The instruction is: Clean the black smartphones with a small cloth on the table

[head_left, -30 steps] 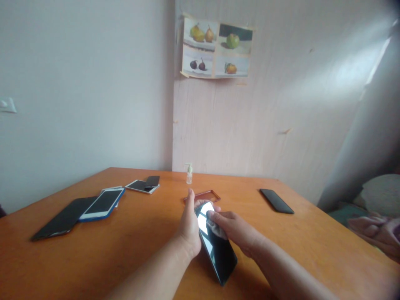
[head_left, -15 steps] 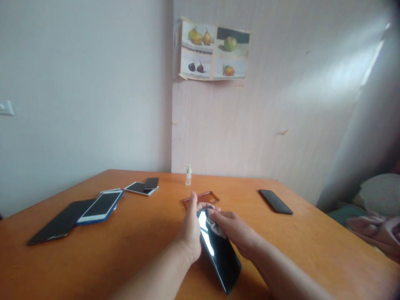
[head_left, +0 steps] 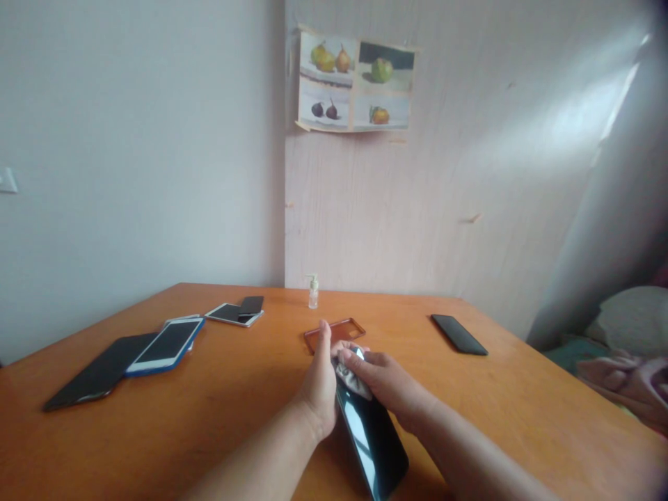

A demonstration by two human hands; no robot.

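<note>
A black smartphone (head_left: pixel 376 442) with a glossy, reflecting face is held tilted above the table in front of me. My left hand (head_left: pixel 317 390) grips its left side and far end, thumb pointing up; the fingers behind the phone are mostly hidden. With my right hand (head_left: pixel 389 379) I pinch a crumpled light grey cloth (head_left: pixel 351 379) and press it on the phone's upper face. Just beyond my hands lies a clear phone case (head_left: pixel 342 330), flat on the wooden table.
On the left lie a dark tablet-like slab (head_left: pixel 99 372), a white-fronted phone in a blue case (head_left: pixel 167 346), and a white device (head_left: pixel 229 314) with a small dark phone on it. A pump bottle (head_left: pixel 313 293) stands at the back. Another black phone (head_left: pixel 459 335) lies right on the table (head_left: pixel 209 431).
My right hand and the cloth have shifted slightly left across the phone's upper face. The phone's near end has moved a little down and right, and its reflection has shifted.
</note>
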